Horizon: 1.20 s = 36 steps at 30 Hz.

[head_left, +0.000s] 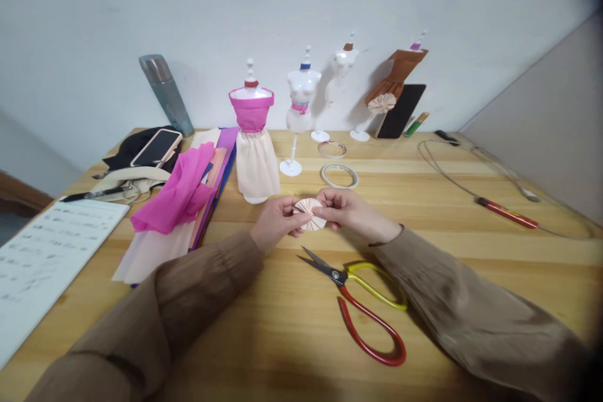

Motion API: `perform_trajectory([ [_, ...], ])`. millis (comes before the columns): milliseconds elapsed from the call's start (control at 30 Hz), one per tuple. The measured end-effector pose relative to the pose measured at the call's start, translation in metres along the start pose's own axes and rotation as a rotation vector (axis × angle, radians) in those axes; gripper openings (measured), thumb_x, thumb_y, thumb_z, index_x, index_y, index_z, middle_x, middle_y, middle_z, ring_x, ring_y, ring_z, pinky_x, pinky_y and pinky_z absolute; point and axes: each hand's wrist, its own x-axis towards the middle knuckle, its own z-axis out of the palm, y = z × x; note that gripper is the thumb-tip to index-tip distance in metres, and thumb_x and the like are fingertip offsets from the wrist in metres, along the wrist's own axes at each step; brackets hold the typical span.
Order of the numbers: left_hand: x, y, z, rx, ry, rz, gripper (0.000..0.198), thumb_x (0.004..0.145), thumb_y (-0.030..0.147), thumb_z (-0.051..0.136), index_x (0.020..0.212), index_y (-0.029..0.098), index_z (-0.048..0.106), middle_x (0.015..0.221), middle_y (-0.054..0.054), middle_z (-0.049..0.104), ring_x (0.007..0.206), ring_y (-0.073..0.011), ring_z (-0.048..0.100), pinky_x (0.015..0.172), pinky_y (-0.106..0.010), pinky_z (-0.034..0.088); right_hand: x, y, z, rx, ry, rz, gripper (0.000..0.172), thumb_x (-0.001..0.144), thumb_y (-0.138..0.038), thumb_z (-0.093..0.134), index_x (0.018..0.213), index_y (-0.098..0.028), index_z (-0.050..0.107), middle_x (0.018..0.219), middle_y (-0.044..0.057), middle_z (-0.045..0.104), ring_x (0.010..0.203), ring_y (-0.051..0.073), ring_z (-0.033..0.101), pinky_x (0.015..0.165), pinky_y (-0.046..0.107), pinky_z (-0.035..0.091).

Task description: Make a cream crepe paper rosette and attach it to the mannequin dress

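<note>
A small pleated, pale pink paper rosette (309,214) is held between both hands just above the wooden table (471,251). My left hand (276,222) pinches its left edge with thumb and fingers closed. My right hand (351,211) grips its right side, fingers curled. Scissors (362,301) with one red and one yellow handle lie open on the table just in front of my hands. A small mannequin (254,138) in a pink and cream paper dress stands right behind my left hand.
Sheets of pink, cream and purple paper (181,201) lie to the left, with a phone (155,147), a pen (94,193) and a printed sheet (42,257). Two tape rolls (339,176), three more mannequins (300,107) and a grey flask (166,94) stand behind. A cable and red tool (506,212) lie at right.
</note>
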Motion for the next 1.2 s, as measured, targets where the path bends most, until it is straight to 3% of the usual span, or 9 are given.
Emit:
perform_trajectory([
  [200, 0.003, -0.004, -0.003, 0.039, 0.001, 0.022, 0.035, 0.065, 0.041, 0.072, 0.080, 0.009, 0.065, 0.060, -0.001, 0.061, 0.047, -0.0073, 0.053, 0.044, -0.017, 0.043, -0.002, 0.000, 0.002, 0.018, -0.031, -0.006, 0.047, 0.063, -0.057, 0.075, 0.069, -0.016, 0.051, 0.053, -0.006, 0.048, 0.043, 0.005, 0.039, 0.041, 0.020, 0.027],
  [367, 0.003, -0.005, -0.003, 0.059, 0.023, 0.031, 0.034, 0.068, 0.042, 0.070, 0.078, 0.009, 0.065, 0.057, 0.000, 0.059, 0.046, -0.0069, 0.052, 0.044, -0.017, 0.042, -0.004, -0.004, 0.006, 0.012, -0.046, -0.059, 0.048, 0.061, -0.052, 0.078, 0.080, -0.017, 0.052, 0.063, -0.003, 0.056, 0.052, 0.008, 0.047, 0.046, 0.021, 0.035],
  [533, 0.002, -0.004, -0.003, 0.053, 0.008, 0.034, 0.035, 0.068, 0.042, 0.071, 0.078, 0.009, 0.065, 0.058, -0.001, 0.061, 0.046, -0.0066, 0.052, 0.043, -0.017, 0.042, -0.001, 0.000, 0.003, 0.010, 0.013, -0.025, 0.046, 0.061, -0.054, 0.077, 0.069, -0.016, 0.052, 0.051, -0.006, 0.049, 0.040, 0.005, 0.039, 0.040, 0.021, 0.027],
  [767, 0.004, -0.006, -0.005, -0.009, -0.016, 0.014, 0.044, 0.069, 0.052, 0.069, 0.079, 0.010, 0.065, 0.061, -0.002, 0.064, 0.047, -0.0088, 0.056, 0.043, -0.019, 0.046, -0.001, 0.002, 0.003, 0.124, 0.014, 0.016, 0.046, 0.058, -0.051, 0.081, 0.067, -0.015, 0.054, 0.050, -0.005, 0.054, 0.039, 0.004, 0.042, 0.039, 0.020, 0.028],
  [1000, 0.003, -0.003, -0.003, -0.094, 0.065, 0.013, 0.040, 0.063, 0.046, 0.075, 0.076, 0.009, 0.066, 0.061, -0.002, 0.064, 0.047, -0.0076, 0.056, 0.045, -0.019, 0.049, 0.001, 0.005, 0.001, 0.155, 0.093, 0.010, 0.043, 0.056, -0.048, 0.083, 0.068, -0.015, 0.057, 0.045, -0.004, 0.056, 0.037, 0.005, 0.044, 0.038, 0.019, 0.032],
  [1200, 0.003, -0.002, 0.000, -0.071, 0.018, 0.022, 0.037, 0.062, 0.036, 0.078, 0.084, 0.010, 0.066, 0.066, -0.003, 0.067, 0.050, -0.0092, 0.059, 0.047, -0.020, 0.050, 0.001, 0.007, 0.003, 0.136, 0.110, 0.020, 0.041, 0.059, -0.047, 0.082, 0.068, -0.016, 0.056, 0.044, -0.003, 0.057, 0.038, 0.006, 0.047, 0.039, 0.019, 0.035],
])
